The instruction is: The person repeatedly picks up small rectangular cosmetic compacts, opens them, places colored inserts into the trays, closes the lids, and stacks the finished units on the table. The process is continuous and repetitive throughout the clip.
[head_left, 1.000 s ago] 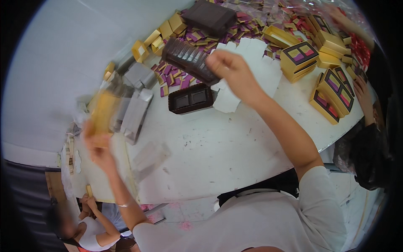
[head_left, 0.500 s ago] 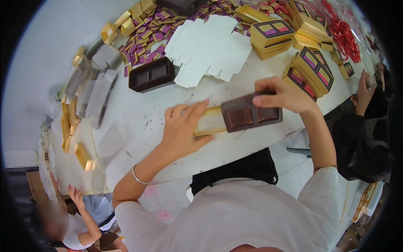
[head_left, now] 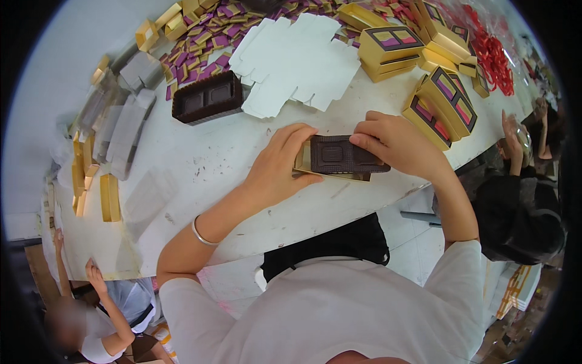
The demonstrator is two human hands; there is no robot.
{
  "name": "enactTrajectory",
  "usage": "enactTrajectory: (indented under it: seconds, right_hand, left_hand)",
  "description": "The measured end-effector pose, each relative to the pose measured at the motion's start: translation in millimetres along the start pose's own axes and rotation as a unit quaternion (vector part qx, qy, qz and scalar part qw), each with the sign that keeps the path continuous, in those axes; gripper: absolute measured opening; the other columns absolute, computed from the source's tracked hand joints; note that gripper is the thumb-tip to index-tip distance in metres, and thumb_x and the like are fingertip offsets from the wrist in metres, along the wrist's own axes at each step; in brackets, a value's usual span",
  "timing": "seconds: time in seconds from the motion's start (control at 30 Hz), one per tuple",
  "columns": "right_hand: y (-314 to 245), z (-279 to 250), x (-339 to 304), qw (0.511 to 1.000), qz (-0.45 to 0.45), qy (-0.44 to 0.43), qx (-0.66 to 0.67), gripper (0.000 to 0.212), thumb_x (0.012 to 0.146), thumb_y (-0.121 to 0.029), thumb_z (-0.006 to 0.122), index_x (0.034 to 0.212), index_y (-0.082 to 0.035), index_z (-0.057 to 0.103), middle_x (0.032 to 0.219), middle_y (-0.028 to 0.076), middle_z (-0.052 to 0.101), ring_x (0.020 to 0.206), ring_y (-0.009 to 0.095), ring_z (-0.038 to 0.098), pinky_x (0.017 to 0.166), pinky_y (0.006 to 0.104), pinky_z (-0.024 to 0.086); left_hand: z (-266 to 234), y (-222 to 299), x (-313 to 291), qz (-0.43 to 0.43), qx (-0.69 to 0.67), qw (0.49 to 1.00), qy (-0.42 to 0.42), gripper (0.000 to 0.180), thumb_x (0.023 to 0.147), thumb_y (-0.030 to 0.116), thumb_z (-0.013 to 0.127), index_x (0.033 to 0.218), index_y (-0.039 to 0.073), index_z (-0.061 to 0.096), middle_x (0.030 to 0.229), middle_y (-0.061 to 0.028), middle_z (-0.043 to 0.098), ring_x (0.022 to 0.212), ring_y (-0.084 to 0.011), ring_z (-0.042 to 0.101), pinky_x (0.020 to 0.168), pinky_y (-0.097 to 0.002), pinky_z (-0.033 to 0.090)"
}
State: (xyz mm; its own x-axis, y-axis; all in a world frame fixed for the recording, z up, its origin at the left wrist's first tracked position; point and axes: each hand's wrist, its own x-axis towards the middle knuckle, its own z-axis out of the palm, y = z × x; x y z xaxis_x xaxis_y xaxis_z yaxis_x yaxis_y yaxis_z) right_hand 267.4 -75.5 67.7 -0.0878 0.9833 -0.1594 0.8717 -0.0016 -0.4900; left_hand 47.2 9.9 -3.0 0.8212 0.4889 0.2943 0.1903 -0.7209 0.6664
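Dark brown moulded plastic forms the held tray [head_left: 345, 155], seen in the head view above the near edge of the white worktop [head_left: 200, 145], toward the middle of that edge. Its long axis runs left to right, with one short end toward the worktop's left edge and the other toward the right. Two square sections lie along this axis, the right one partly covered by fingers. Below the tray is a gold box [head_left: 303, 159], its long axis nearly parallel. The tray is offset to the right and its right end projects past the box; contact between their bases cannot be confirmed.

Left hand [head_left: 279, 161]: thumb and fingers set wide, gripping the left end of the box. Right hand [head_left: 397, 142]: thumb and fingers narrow, pinching the right part of the tray.

Quantities: held tray, one; box beneath it, one; spare tray [head_left: 207, 100], one, well apart toward the far left of the worktop; red ribbon [head_left: 492, 64], one heap near the far right corner. White cardboard blanks [head_left: 297, 67] overlap beside the spare tray; their number cannot be told. Small purple-and-gold pieces [head_left: 206, 45] along the far edge are too many to count.
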Motion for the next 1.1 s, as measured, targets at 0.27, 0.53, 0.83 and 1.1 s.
enactTrajectory:
  seconds: [0.27, 0.53, 0.83, 1.1]
  right_hand:
    - [-12, -1, -12, 0.999, 0.018, 0.046, -0.001, 0.045, 0.091, -0.042, 0.051, 0.125, -0.014, 0.047, 0.112, 0.015, 0.054, 0.08, 0.035, 0.06, 0.069, 0.0393, 0.048]
    - [17, 7, -34, 0.949, -0.273, 0.065, -0.142, 0.048, 0.066, 0.003, 0.067, 0.112, -0.006, 0.063, 0.105, 0.016, 0.055, 0.086, 0.027, 0.06, 0.073, 0.0333, 0.051]
    - [13, 7, -25, 0.916, -0.309, 0.026, -0.254, 0.056, 0.074, -0.029, 0.061, 0.118, 0.004, 0.054, 0.128, 0.02, 0.046, 0.115, 0.032, 0.048, 0.097, 0.0427, 0.038]
    - [18, 15, -24, 0.95, -0.268, 0.041, -0.156, 0.071, 0.089, -0.058, 0.04, 0.118, 0.006, 0.053, 0.136, 0.02, 0.043, 0.127, 0.034, 0.041, 0.108, 0.05, 0.025]
  left_hand:
    - [-1, -1, 2, 0.047, 0.092, 0.994, 0.031, 0.069, 0.056, 0.022, 0.084, 0.115, 0.01, 0.052, 0.116, -0.0054, 0.054, 0.108, -0.0296, 0.048, 0.086, -0.0378, 0.044]
    - [1, -4, 2, 0.003, -0.009, 1.0, 0.005, 0.071, 0.057, 0.023, 0.084, 0.119, 0.012, 0.052, 0.115, -0.0058, 0.054, 0.099, -0.0269, 0.056, 0.083, -0.0364, 0.047]
    - [-4, -4, -3, -0.013, -0.016, 1.0, 0.001, 0.069, 0.057, 0.022, 0.084, 0.118, 0.011, 0.054, 0.113, -0.0073, 0.053, 0.095, -0.0269, 0.058, 0.079, -0.0345, 0.05]
    - [0, -4, -3, 0.005, 0.023, 1.0, -0.002, 0.072, 0.059, 0.026, 0.083, 0.122, 0.012, 0.052, 0.109, -0.0067, 0.05, 0.091, -0.0259, 0.056, 0.077, -0.0358, 0.046]
